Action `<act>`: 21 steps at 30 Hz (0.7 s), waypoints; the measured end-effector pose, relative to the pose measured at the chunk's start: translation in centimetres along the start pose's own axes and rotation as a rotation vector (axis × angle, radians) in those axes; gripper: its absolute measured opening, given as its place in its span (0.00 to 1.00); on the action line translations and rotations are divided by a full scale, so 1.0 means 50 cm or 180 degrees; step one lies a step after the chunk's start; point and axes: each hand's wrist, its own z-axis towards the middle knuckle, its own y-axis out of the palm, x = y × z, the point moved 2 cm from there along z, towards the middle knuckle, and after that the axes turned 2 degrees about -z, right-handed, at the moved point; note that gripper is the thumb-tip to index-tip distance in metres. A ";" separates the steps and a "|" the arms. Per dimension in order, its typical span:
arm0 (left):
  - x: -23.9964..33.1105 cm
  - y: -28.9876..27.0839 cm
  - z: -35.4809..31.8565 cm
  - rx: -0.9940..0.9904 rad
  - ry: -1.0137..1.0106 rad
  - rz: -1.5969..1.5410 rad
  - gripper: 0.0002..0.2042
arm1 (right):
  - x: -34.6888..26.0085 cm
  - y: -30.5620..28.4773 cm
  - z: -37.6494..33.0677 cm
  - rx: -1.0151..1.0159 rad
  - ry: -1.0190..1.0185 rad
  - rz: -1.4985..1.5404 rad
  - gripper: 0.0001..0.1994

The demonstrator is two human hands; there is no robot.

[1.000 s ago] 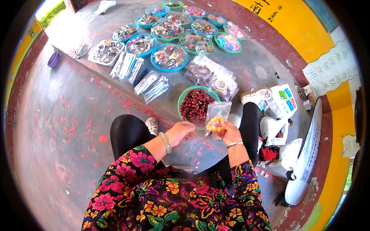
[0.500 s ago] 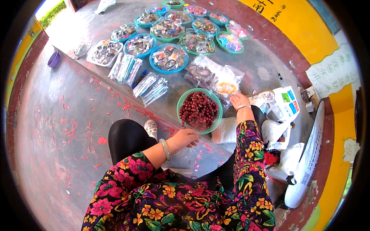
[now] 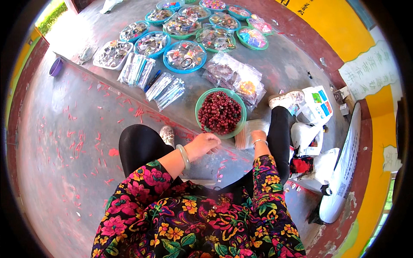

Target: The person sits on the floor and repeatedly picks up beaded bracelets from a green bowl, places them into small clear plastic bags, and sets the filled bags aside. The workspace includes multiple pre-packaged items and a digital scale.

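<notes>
A green bowl (image 3: 243, 114) on the floor between my feet holds dark red bead strings (image 3: 220, 112). My left hand (image 3: 204, 145), with a pale bangle at the wrist, hovers just below the bowl, its fingers loosely apart and nothing in them. To the right of the bowl lies a stack of clear plastic bags (image 3: 244, 136). Over that stack is my right hand (image 3: 258, 136), a thin bracelet on its wrist; its fingers are too small and foreshortened to show a grip. Beyond the bowl lie filled clear bags (image 3: 228, 71), one with orange and yellow contents.
Several bowls of bagged trinkets, such as a blue basin (image 3: 164, 61), stand farther back. Bundles of wrapped pens (image 3: 165, 90) lie left of the filled bags. White plastic bags (image 3: 306, 134) sit beyond my right leg. A purple bucket (image 3: 56, 67) stands far left.
My right hand has drawn back from the orange-and-yellow filled bag to the stack of clear bags. That filled bag now lies flatter. The left hand has hardly moved.
</notes>
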 end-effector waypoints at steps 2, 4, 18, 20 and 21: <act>-0.030 -0.024 -0.019 0.0232 -0.0082 -0.0040 0.11 | -0.106 -0.009 -0.050 -0.0159 0.0559 0.1267 0.13; -0.041 -0.035 -0.031 0.0356 -0.0122 -0.0074 0.11 | -0.175 -0.059 -0.118 -0.0134 0.0861 0.1573 0.12; -0.039 -0.029 -0.020 0.0250 -0.0052 0.0248 0.11 | -0.152 -0.092 -0.133 -0.0272 0.0699 0.1198 0.11; -0.043 -0.033 -0.021 0.0269 -0.0070 0.0263 0.11 | -0.153 -0.111 -0.139 -0.0244 0.0495 0.0686 0.11; -0.045 -0.035 -0.021 0.0280 -0.0078 0.0246 0.11 | -0.151 -0.117 -0.142 0.0032 0.0559 0.0694 0.11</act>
